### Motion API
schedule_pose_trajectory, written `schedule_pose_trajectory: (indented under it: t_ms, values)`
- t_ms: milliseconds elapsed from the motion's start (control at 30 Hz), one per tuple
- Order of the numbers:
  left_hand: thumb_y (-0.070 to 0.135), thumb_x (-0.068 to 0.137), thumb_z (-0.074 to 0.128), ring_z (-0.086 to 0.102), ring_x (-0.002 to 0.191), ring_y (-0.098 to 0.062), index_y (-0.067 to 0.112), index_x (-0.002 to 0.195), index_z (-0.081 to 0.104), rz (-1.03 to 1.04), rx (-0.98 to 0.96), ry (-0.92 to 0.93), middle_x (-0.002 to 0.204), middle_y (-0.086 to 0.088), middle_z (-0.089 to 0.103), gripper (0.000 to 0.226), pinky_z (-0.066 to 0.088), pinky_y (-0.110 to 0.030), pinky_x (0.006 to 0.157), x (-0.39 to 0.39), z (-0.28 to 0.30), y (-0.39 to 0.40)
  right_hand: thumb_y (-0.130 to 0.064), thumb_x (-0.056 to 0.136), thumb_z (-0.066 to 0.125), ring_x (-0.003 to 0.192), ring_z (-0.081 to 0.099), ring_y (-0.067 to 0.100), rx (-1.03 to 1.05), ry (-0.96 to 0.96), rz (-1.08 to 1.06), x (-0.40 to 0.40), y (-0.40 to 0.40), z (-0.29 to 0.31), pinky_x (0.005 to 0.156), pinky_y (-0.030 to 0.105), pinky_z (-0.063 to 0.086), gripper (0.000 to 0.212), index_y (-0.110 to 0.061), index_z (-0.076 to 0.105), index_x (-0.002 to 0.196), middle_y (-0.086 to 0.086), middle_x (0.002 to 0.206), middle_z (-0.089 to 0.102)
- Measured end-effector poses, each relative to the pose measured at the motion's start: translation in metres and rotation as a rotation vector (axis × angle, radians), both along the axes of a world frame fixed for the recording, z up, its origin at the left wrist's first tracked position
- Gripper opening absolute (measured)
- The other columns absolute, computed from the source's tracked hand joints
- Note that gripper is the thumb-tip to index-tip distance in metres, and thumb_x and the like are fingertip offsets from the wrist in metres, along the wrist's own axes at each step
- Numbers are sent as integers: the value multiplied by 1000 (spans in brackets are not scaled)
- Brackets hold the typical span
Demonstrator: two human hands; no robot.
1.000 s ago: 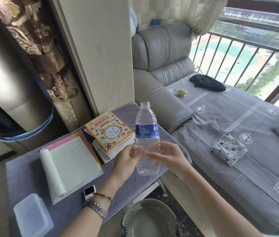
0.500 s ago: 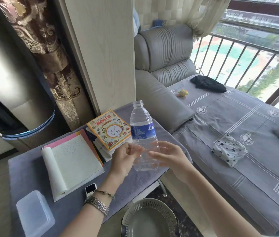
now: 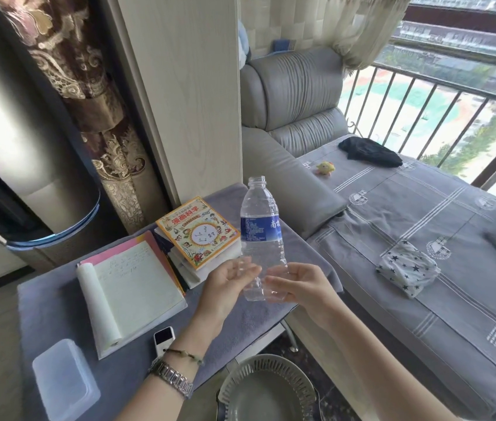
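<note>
1 bottle (image 3: 260, 235) is gripped near its base by the left hand (image 3: 228, 284) and right hand (image 3: 299, 287). Left of the bottle, 1 notebook (image 3: 131, 287) and 1 picture book (image 3: 199, 230) are seen.

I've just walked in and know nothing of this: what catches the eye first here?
The clear, uncapped water bottle with its blue label stands out, held nearly upright in the middle by its lower end between the left hand and right hand. Left of it a bright yellow picture book tops a stack on the grey-covered table; to the right a grey striped bed cover stretches toward the balcony railing.
</note>
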State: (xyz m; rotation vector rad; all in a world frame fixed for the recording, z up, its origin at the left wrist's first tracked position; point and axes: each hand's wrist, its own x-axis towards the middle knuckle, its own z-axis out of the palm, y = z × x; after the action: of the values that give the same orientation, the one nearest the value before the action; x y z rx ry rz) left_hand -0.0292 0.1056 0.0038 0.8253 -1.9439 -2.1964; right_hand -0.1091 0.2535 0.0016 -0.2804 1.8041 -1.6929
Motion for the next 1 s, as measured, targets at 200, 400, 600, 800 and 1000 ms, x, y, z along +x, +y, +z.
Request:
schedule_pose_trajectory:
  t_ms: [200, 400, 600, 800, 1000]
  values:
    - [20, 83, 67, 67, 86, -18, 5, 103, 67, 19, 21, -56, 95, -8, 72, 26, 53, -15, 69, 5, -1, 6, -5, 74, 78, 54, 65, 11, 10, -3, -23, 2, -1, 1, 53, 20, 56, 19, 2, 72, 91, 9, 74, 73]
    - [16, 82, 68, 64, 77, -18, 4, 95, 68, 90, -101, -81, 85, -9, 70, 18, 47, -5, 52, 6, -3, 11, -1, 75, 76, 50, 65, 7, 25, -2, -46, 7, -3, 0, 49, 19, 54, 10, -1, 71, 83, 6, 68, 71]
    - [20, 78, 73, 63, 69, -15, 3, 87, 71, 125, -135, -77, 77, -10, 71, 19, 50, -20, 65, 5, -6, 11, -5, 73, 79, 66, 66, 26, 29, -12, -67, 6, -4, -1, 62, 30, 61, 9, -4, 73, 80, 15, 77, 72]
    - [20, 78, 73, 64, 69, -15, 6, 85, 72, 135, -142, -72, 78, -12, 72, 16, 53, -22, 68, 4, -3, 9, -11, 75, 78, 72, 71, 19, -2, -41, -10, 7, -1, 5, 72, 32, 60, 15, -9, 74, 89, 11, 87, 76]
    - [24, 74, 77, 66, 75, -17, 9, 84, 72, 97, -118, -82, 85, -12, 74, 18, 54, -28, 78, 6, -1, 6, -15, 76, 77, 81, 74, 18, -54, 50, -73, -4, -1, 23, 63, 22, 57, 27, -12, 71, 103, 7, 95, 77]
